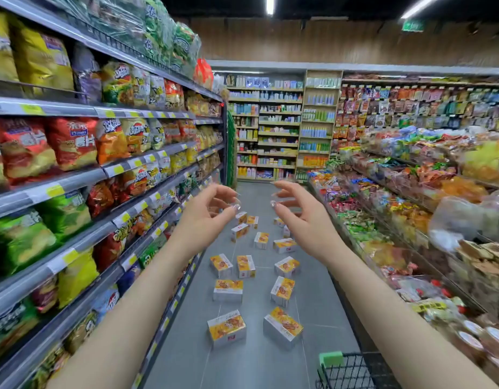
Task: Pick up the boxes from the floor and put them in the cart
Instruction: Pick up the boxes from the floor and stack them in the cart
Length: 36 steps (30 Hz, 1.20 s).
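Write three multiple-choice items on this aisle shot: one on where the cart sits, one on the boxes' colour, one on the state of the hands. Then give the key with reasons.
1. Where is the cart?
A. bottom edge, beside the right forearm
B. far end of the aisle
C. on the left shelf

2. What colour are the tops of the boxes on the floor?
A. blue
B. yellow-orange
C. black

3. What are the left hand and right hand doing?
A. each grips a box
B. both raised, holding nothing
C. both rest on the cart

Key: 1 A, its black mesh and green corner show at the bottom; 2 B, yellow-orange print over white sides; 3 B, fingers loosely spread in the air, no box in them.
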{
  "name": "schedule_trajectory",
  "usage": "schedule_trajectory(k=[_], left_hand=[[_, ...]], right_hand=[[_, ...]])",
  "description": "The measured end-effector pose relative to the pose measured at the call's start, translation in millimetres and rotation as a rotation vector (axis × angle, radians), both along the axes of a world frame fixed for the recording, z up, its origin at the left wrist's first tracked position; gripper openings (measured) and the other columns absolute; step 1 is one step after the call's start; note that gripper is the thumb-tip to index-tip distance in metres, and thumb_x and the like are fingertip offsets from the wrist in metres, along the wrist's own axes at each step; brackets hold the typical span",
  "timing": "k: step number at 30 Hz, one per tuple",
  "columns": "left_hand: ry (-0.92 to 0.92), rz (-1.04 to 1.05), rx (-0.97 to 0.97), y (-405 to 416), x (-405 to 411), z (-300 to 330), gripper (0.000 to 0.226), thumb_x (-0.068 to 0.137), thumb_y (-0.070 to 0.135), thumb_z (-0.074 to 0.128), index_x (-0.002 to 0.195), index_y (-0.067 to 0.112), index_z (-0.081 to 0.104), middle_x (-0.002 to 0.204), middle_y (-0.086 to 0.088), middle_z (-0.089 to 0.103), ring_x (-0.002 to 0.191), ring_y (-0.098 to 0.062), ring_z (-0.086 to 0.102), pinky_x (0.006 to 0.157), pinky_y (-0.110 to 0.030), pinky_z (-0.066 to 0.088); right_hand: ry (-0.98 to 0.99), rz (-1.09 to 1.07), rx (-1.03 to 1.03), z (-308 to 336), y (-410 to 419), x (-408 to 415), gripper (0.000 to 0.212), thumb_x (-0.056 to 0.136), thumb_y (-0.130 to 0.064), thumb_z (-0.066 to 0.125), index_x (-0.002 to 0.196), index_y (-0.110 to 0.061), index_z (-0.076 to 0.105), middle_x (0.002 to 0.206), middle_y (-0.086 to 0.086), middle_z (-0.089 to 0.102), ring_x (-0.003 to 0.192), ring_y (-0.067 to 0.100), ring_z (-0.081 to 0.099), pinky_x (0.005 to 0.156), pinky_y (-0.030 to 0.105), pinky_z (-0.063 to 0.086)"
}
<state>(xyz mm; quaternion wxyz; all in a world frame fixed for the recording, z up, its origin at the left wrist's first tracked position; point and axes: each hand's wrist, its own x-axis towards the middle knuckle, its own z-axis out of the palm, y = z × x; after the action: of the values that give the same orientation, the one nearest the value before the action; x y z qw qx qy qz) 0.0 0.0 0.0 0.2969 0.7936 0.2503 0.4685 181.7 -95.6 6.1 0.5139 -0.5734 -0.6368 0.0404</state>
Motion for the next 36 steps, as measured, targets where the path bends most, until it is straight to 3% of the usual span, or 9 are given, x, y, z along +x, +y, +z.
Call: schedule_trajectory(k=[8, 13, 17, 19, 25, 31, 36], left_hand=[[0.127, 0.046, -0.069, 150, -3, -61, 0.013, 0.089, 0.017, 0.059, 0.099, 0.025, 0.057, 0.098, 0.008, 0.063, 0.093, -0.009, 0.057, 0.073, -0.022, 0.045], [0.225, 0.004, -0.121, 239, 8, -87, 0.014, 0.090, 0.017, 0.058, 0.102, 0.023, 0.058, 0.092, 0.010, 0.060, 0.078, -0.004, 0.055, 0.062, -0.016, 0.042], [0.265, -0.033, -0.187, 301, 34, -116, 0.017, 0.089, 0.014, 0.059, 0.104, 0.021, 0.057, 0.096, 0.004, 0.060, 0.084, -0.005, 0.054, 0.063, -0.005, 0.043], [0.296, -0.058, -0.222, 329, 51, -132, 0.020, 0.089, 0.012, 0.059, 0.105, 0.023, 0.055, 0.099, 0.003, 0.059, 0.086, -0.009, 0.055, 0.065, -0.005, 0.043], [0.427, -0.021, -0.237, 411, 109, -177, 0.030, 0.088, 0.016, 0.058, 0.118, 0.018, 0.056, 0.106, 0.004, 0.058, 0.095, -0.016, 0.059, 0.081, -0.024, 0.044], [0.497, 0.046, -0.424, 472, 165, -237, 0.035, 0.090, 0.013, 0.058, 0.124, 0.009, 0.052, 0.112, -0.004, 0.055, 0.091, -0.015, 0.054, 0.069, -0.012, 0.034], [0.561, 0.098, -0.531, 524, 183, -278, 0.038, 0.091, 0.016, 0.058, 0.128, 0.010, 0.050, 0.113, 0.001, 0.052, 0.095, -0.008, 0.048, 0.076, -0.013, 0.032]], right_hand=[[0.021, -0.106, -0.147, -63, 135, 12, 0.035, 0.095, -0.019, 0.054, 0.130, -0.017, 0.051, 0.113, -0.001, 0.055, 0.098, 0.009, 0.053, 0.085, 0.021, 0.043], [0.029, -0.169, -0.236, -91, 215, 24, 0.038, 0.093, -0.017, 0.055, 0.130, -0.012, 0.052, 0.115, 0.002, 0.055, 0.100, 0.010, 0.052, 0.075, 0.002, 0.038], [0.014, -0.188, -0.357, -119, 275, 45, 0.041, 0.092, -0.022, 0.057, 0.132, -0.016, 0.050, 0.118, 0.000, 0.053, 0.101, 0.012, 0.055, 0.091, 0.029, 0.046], [-0.024, -0.205, -0.430, -132, 303, 60, 0.044, 0.092, -0.026, 0.056, 0.134, -0.019, 0.047, 0.123, 0.001, 0.052, 0.105, 0.015, 0.056, 0.097, 0.036, 0.045], [-0.135, -0.196, -0.588, -174, 378, 118, 0.049, 0.094, -0.036, 0.053, 0.139, -0.024, 0.038, 0.139, -0.002, 0.041, 0.117, 0.016, 0.053, 0.098, 0.033, 0.043], [-0.193, -0.107, -0.768, -220, 469, 185, 0.053, 0.095, -0.037, 0.051, 0.142, -0.020, 0.035, 0.143, 0.003, 0.040, 0.122, 0.019, 0.050, 0.102, 0.033, 0.041], [-0.194, -0.051, -0.907, -260, 536, 215, 0.055, 0.094, -0.039, 0.051, 0.142, -0.018, 0.034, 0.142, 0.005, 0.043, 0.126, 0.021, 0.048, 0.104, 0.040, 0.041]])
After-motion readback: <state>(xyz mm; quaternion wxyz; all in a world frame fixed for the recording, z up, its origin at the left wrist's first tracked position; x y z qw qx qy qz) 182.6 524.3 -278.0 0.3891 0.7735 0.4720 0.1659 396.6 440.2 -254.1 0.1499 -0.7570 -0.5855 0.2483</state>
